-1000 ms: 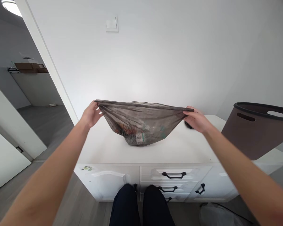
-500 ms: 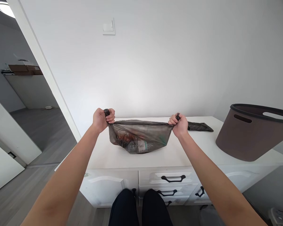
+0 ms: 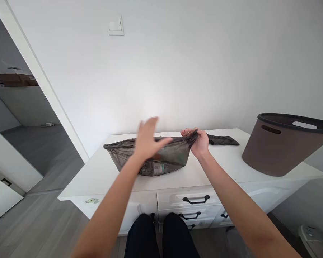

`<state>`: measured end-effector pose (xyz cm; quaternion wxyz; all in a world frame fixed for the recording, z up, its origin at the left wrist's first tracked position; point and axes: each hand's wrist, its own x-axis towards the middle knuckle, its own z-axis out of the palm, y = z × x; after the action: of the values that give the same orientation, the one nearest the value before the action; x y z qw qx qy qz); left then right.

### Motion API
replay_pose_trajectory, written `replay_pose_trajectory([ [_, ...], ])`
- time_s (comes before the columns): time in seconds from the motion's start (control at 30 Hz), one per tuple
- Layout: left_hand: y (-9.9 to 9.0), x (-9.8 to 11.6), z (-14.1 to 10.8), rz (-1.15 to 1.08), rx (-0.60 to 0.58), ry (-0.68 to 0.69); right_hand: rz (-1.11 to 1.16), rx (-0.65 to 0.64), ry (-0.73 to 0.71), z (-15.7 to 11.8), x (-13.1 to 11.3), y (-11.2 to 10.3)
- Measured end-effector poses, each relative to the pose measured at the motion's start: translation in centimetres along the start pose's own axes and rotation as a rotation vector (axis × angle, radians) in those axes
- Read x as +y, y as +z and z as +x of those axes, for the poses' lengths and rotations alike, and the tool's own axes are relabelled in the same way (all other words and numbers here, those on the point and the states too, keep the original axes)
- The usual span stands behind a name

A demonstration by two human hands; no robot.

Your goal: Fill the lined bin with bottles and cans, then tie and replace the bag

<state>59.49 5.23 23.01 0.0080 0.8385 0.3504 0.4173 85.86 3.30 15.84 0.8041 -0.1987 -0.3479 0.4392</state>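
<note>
A translucent dark plastic bag (image 3: pixel 174 152) with items inside, one with a white and green label, rests on the white cabinet top (image 3: pixel 83 179). My right hand (image 3: pixel 200 141) grips the bag's gathered right corner. Over the bag's middle, my left hand (image 3: pixel 148 139) is spread with its fingers apart, a little blurred and holding nothing. The bag's left corner lies loose to the left of it. Behind my right hand, a folded dark plastic bag (image 3: pixel 223 140) lies on the cabinet top.
A brown bin (image 3: pixel 274 150) with a black rim stands on the right of the cabinet top. The wall (image 3: pixel 177 71) with a switch (image 3: pixel 116 26) rises behind. Drawer handles (image 3: pixel 196 200) stick out in front, and a doorway opens at left.
My left hand has let go of the bag's left corner and moved right over its middle. My right hand still holds its corner, now bunched. The view has shifted slightly.
</note>
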Motion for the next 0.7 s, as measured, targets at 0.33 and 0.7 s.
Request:
replay_pose_trajectory([
  [0.33, 12.3, 4.3, 1.9, -0.189, -0.692, 0.074, -0.104, -0.337, 0.121, -1.4, -3.6, 2.9],
  [0.7, 13.1, 3.9, -0.4, -0.057, -0.540, 0.039, -0.105, -0.014, -0.039, -3.7, -1.2, -3.1],
])
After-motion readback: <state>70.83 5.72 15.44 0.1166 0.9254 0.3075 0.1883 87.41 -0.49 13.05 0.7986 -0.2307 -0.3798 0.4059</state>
